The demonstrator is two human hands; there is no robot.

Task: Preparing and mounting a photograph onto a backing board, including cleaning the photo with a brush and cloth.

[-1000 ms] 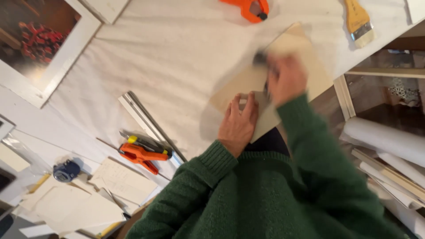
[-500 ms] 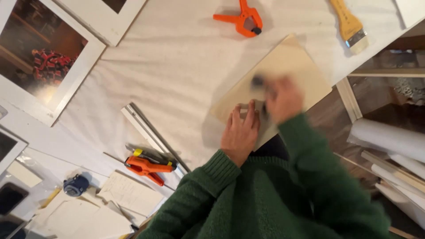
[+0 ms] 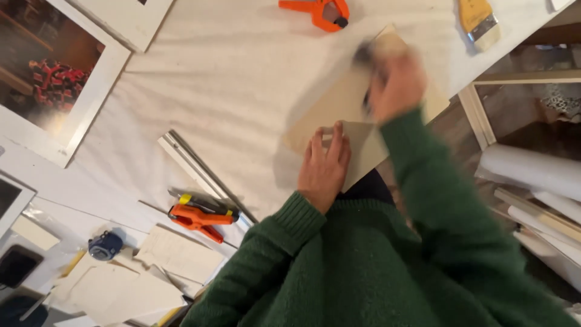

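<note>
A tan rectangular board [image 3: 339,106] lies on the white cloth [image 3: 230,79] that covers the table. My left hand [image 3: 325,166] lies flat on the board's near edge, fingers spread. My right hand [image 3: 396,82] is blurred by motion over the board's far part and grips a small dark tool, pressing it on the board's surface. Both arms wear green knitted sleeves.
An orange clamp [image 3: 321,12] and a paintbrush [image 3: 479,21] lie at the far edge. Framed pictures [image 3: 54,85] sit at the left. A metal ruler [image 3: 200,175], another orange clamp [image 3: 196,218], paper pieces [image 3: 178,254] and a blue tape measure [image 3: 106,245] lie nearer. White rolls [image 3: 532,169] rest at right.
My right hand has slid along the board towards its far end, still blurred. The left hand stays pressed on the board. The view has shifted slightly.
</note>
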